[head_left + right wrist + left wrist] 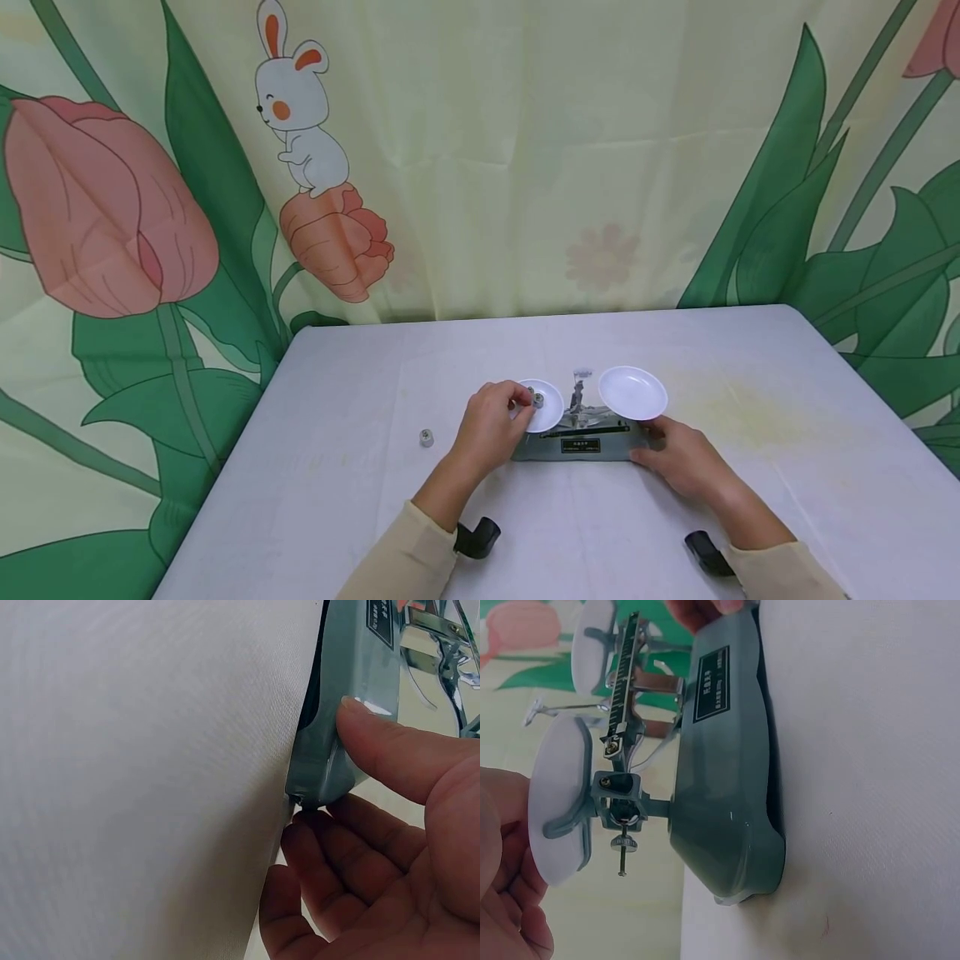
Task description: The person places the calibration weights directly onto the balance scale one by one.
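A balance scale with a grey-green base stands on the table, carrying a white left pan and a white right pan. My left hand is over the left pan, its thumb and index finger pinching a small metal weight there. From the left wrist, this hand shows behind the pan, which hides its fingertips. My right hand grips the right end of the base. In the right wrist view its thumb presses the front face while the other fingers curl by the end.
Another small metal weight stands on the white-covered table, left of my left hand. A printed curtain hangs behind the table's back edge. Below the left pan, an adjusting screw sticks out from the beam.
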`<state>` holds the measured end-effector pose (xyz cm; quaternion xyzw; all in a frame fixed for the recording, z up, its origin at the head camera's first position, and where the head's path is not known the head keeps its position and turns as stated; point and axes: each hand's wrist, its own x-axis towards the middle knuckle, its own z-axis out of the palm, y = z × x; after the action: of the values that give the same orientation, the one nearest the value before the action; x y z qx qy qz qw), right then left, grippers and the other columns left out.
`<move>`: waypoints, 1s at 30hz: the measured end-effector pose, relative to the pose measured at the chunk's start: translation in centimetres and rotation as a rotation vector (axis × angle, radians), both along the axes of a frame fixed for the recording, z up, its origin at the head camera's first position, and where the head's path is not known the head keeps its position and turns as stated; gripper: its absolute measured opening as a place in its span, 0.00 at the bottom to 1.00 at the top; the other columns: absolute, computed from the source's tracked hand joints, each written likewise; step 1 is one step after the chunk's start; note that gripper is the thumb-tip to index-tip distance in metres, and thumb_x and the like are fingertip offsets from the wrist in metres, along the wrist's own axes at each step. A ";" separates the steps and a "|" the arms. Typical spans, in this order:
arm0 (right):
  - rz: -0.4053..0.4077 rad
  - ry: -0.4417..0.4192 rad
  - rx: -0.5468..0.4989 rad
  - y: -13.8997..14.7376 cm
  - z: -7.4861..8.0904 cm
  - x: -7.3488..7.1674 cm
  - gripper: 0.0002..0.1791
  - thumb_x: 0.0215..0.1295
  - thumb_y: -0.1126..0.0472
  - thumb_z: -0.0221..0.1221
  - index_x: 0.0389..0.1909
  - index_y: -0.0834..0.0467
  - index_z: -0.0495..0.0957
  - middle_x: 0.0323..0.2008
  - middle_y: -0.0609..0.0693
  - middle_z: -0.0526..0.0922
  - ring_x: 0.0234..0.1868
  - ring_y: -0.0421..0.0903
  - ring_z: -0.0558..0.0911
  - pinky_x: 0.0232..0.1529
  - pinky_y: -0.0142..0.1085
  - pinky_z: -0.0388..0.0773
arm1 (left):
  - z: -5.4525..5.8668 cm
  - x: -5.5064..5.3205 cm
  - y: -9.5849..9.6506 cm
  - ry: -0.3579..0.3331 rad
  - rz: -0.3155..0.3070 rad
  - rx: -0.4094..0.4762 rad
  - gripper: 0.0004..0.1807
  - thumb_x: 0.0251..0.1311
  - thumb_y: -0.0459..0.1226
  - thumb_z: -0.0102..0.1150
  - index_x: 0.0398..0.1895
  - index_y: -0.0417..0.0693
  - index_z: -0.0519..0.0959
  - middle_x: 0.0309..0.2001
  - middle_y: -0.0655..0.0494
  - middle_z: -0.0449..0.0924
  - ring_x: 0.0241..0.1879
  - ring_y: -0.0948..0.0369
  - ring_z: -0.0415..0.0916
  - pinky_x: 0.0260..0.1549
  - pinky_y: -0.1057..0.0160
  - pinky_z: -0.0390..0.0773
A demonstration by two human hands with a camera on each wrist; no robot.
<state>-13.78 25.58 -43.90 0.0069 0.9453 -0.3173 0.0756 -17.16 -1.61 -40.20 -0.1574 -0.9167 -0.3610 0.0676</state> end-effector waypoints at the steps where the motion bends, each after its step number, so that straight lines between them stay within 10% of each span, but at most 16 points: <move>1: 0.001 0.001 0.001 0.0 0.0 0.0 0.38 0.62 0.57 0.67 0.67 0.73 0.66 0.64 0.71 0.70 0.67 0.71 0.65 0.62 0.66 0.61 | 0.0 0.0 0.0 0.001 0.003 0.002 0.04 0.61 0.34 0.69 0.37 0.48 0.82 0.37 0.58 0.80 0.38 0.62 0.73 0.37 0.67 0.79; 30: 0.024 0.023 0.021 0.1 0.0 0.1 0.38 0.61 0.56 0.67 0.65 0.73 0.67 0.63 0.71 0.71 0.65 0.72 0.66 0.61 0.66 0.62 | -0.2 0.8 -6.7 0.089 0.083 0.119 0.10 0.60 0.30 0.69 0.44 0.41 0.82 0.42 0.51 0.83 0.44 0.53 0.79 0.47 0.52 0.81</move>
<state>-13.70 25.68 -43.86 -0.0075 0.9494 -0.3063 0.0684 -16.37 -8.34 -40.44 -0.1311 -0.8955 -0.4043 0.1323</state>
